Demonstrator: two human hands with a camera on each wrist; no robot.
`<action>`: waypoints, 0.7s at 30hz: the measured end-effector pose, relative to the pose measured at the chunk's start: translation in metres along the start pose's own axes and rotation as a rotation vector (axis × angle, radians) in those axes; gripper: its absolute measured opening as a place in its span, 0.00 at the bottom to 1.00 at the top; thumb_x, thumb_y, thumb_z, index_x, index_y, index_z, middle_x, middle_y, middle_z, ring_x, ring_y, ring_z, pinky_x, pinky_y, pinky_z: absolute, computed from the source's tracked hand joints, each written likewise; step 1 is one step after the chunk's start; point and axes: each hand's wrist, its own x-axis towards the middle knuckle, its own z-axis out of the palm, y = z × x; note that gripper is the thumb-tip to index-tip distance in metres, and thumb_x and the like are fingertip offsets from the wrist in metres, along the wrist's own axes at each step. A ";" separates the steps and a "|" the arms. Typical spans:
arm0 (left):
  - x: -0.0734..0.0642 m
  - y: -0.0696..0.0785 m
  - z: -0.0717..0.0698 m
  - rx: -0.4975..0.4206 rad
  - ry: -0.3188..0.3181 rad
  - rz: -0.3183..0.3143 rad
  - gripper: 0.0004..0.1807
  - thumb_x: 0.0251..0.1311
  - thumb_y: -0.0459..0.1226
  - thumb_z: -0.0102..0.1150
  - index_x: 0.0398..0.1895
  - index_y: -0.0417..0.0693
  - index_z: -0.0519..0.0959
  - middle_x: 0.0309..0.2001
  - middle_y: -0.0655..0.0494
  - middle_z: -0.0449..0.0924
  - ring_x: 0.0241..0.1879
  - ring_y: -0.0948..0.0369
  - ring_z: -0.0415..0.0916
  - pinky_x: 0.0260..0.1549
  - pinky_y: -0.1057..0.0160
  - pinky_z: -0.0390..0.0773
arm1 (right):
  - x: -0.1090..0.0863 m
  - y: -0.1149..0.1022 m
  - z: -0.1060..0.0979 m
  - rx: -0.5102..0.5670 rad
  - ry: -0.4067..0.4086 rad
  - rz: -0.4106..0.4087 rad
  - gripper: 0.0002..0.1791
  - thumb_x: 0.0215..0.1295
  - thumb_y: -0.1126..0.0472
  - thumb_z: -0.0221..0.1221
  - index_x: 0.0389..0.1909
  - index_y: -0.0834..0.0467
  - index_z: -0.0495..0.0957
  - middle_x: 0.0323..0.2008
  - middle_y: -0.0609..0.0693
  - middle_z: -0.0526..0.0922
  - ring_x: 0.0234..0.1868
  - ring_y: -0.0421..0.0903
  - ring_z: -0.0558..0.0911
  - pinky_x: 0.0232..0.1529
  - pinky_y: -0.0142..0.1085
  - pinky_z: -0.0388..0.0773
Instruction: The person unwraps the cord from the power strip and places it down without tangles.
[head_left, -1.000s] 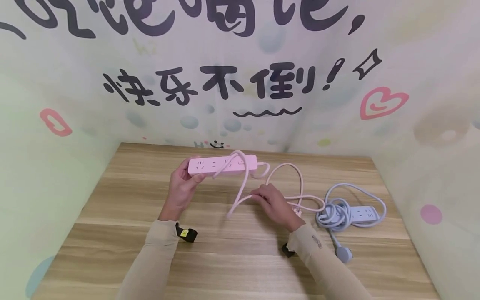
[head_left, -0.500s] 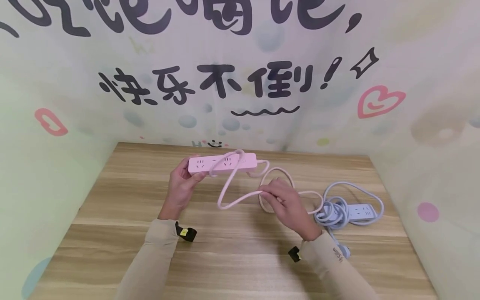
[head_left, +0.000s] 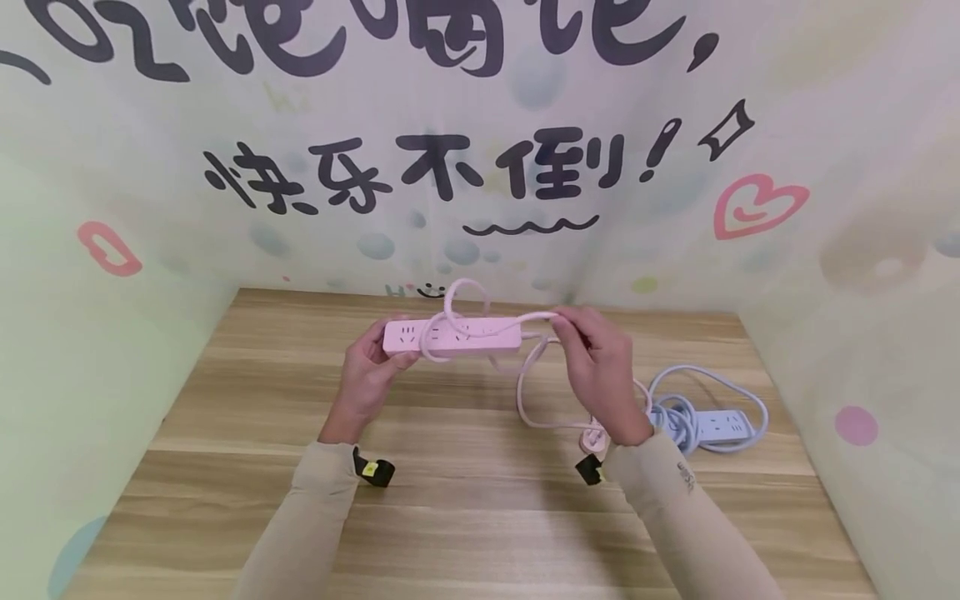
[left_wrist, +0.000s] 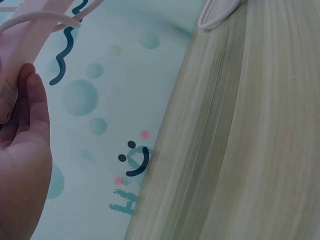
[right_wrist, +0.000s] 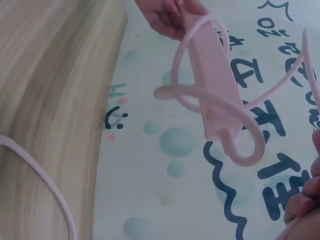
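My left hand (head_left: 365, 375) grips the left end of a pink power strip (head_left: 491, 337), thumb at the front edge, holding it above the table. Pink cord (head_left: 467, 283) loops around the strip's middle. To the right of the strip, my right hand (head_left: 600, 358) pinches a stretch of that cord between thumb and fingers. In the right wrist view the cord (right_wrist: 245, 160) bends out of the strip's end and circles its body. More cord hangs below toward the table, where the pink plug (head_left: 593, 439) lies near my right wrist.
A blue power strip (head_left: 723, 426) with its blue cord (head_left: 708, 369) wrapped in a bundle lies on the right of the wooden table (head_left: 450, 533). A printed wall (head_left: 337, 250) rises directly behind the table's back edge.
My right hand has lifted the pink cord up and right, drawing it across the strip's top. The loop over the strip has changed shape; my left hand stays nearly in place.
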 end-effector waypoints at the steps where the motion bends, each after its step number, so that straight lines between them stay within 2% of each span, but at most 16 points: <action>1: 0.000 0.000 0.000 0.003 -0.004 0.000 0.27 0.56 0.16 0.59 0.59 0.41 0.76 0.53 0.59 0.81 0.52 0.65 0.78 0.53 0.71 0.83 | 0.002 0.001 0.000 -0.006 0.018 0.013 0.07 0.66 0.74 0.62 0.42 0.66 0.86 0.24 0.55 0.78 0.24 0.36 0.67 0.24 0.23 0.63; 8: -0.002 0.003 0.000 0.061 -0.033 -0.020 0.29 0.57 0.17 0.60 0.64 0.23 0.67 0.53 0.62 0.80 0.51 0.67 0.77 0.52 0.74 0.82 | 0.010 0.014 -0.003 -0.067 0.085 0.121 0.08 0.71 0.65 0.61 0.41 0.66 0.87 0.25 0.57 0.80 0.24 0.35 0.67 0.25 0.21 0.62; 12: -0.003 0.003 0.001 0.085 -0.047 -0.019 0.30 0.57 0.18 0.61 0.65 0.21 0.66 0.53 0.63 0.80 0.51 0.68 0.77 0.51 0.75 0.82 | 0.010 0.022 -0.004 -0.088 0.103 0.165 0.09 0.71 0.63 0.62 0.41 0.65 0.88 0.25 0.58 0.82 0.24 0.34 0.68 0.25 0.20 0.63; 17: -0.004 0.003 0.002 0.076 -0.059 -0.008 0.31 0.56 0.18 0.62 0.64 0.20 0.66 0.52 0.63 0.82 0.49 0.69 0.79 0.50 0.74 0.82 | 0.011 0.031 -0.005 -0.154 0.095 0.176 0.11 0.71 0.61 0.62 0.41 0.65 0.87 0.26 0.58 0.82 0.25 0.35 0.69 0.26 0.20 0.63; 21: -0.005 0.005 0.003 0.059 -0.073 -0.003 0.29 0.56 0.19 0.64 0.62 0.28 0.71 0.52 0.63 0.83 0.49 0.68 0.79 0.49 0.74 0.82 | 0.014 0.037 -0.003 -0.195 0.087 0.192 0.11 0.71 0.60 0.63 0.41 0.65 0.88 0.26 0.58 0.82 0.26 0.36 0.70 0.27 0.20 0.63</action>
